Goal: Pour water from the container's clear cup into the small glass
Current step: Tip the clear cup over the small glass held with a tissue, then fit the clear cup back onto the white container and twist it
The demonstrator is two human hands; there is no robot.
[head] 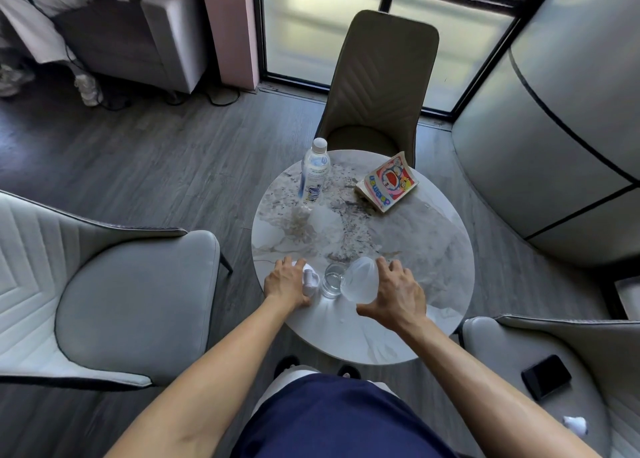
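Marble-patterned and round, the table [398, 333] carries the whole job on its near half, and its near rim lies just in front of both wrists, with bare top between the rim and the hands. At about seven o'clock on the tabletop the left hand [285, 282] rests fingers curled over a small white container [309, 279], close to the left edge where the top drops away toward a pale grey chair [104, 301]. Just right of that, near six o'clock, stands the small glass [333, 280], upright, clear, with a little water showing at its bottom. The right hand [398, 295] grips the clear cup [358, 281] around its base, thumb and fingers spread wide about it; the cup is frosted-clear and tipped on its side to the left, its mouth touching or just over the rim of the glass. Rightward of that hand the top is open out to the edge. Across the middle the surface is bare. Farther off, around eleven o'clock, a capped water bottle [313, 175] stands upright, and at one o'clock a comic book [388, 182] lies flat near the far rim, with a dark chair [377, 87] beyond.
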